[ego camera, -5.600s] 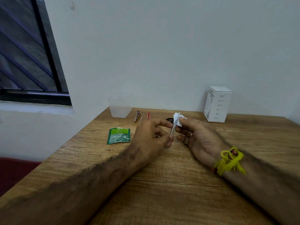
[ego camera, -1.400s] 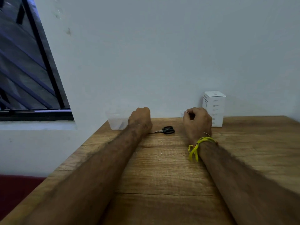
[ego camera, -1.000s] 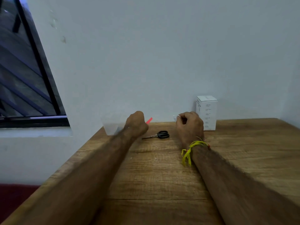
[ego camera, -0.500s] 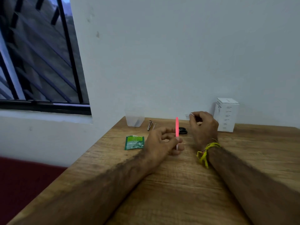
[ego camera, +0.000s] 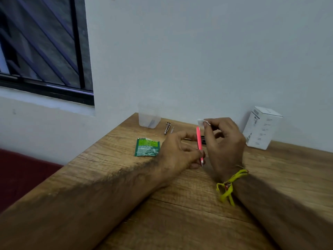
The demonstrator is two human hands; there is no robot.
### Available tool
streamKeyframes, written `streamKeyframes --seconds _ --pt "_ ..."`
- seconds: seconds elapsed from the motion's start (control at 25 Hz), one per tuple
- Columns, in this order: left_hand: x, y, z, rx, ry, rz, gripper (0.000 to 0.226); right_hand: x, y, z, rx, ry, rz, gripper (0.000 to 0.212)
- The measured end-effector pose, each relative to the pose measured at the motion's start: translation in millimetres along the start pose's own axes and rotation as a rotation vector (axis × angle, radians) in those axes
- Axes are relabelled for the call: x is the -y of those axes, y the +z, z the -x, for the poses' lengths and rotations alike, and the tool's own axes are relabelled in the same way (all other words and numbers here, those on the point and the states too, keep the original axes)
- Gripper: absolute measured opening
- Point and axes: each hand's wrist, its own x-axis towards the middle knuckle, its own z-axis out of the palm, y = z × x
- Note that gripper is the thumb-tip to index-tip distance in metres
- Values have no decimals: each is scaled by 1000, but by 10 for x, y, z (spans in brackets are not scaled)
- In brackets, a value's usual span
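My left hand (ego camera: 180, 152) pinches the lower end of a thin pink stick (ego camera: 198, 139) and holds it nearly upright above the wooden table (ego camera: 180, 204). My right hand (ego camera: 224, 147), with a yellow thread at the wrist, is just right of the stick. Its thumb and forefinger pinch a small white wipe (ego camera: 201, 122) near the stick's top end. The two hands are close together, almost touching.
A green sachet (ego camera: 146, 147) lies left of my left hand. A clear plastic cup (ego camera: 149, 117) stands at the back by the wall, with small metal tools (ego camera: 168, 127) beside it. A white box (ego camera: 262, 129) stands at the back right. Black scissors (ego camera: 203, 140) lie partly hidden behind the hands.
My left hand reached to the back of the table, picked up the pink stick and brought it upright next to my right hand. The right hand has kept hold of the white wipe throughout.
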Motion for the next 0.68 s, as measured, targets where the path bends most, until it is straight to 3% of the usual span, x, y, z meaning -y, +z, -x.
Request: streamKeyframes --seconds 0.2,0.68 --pt "-35 10 18 -28 12 26 36 -28 -25 24 189 -185 147 8" --pt "-59 0 49 -30 -11 57 36 -87 -58 43 276 -234 138 13"
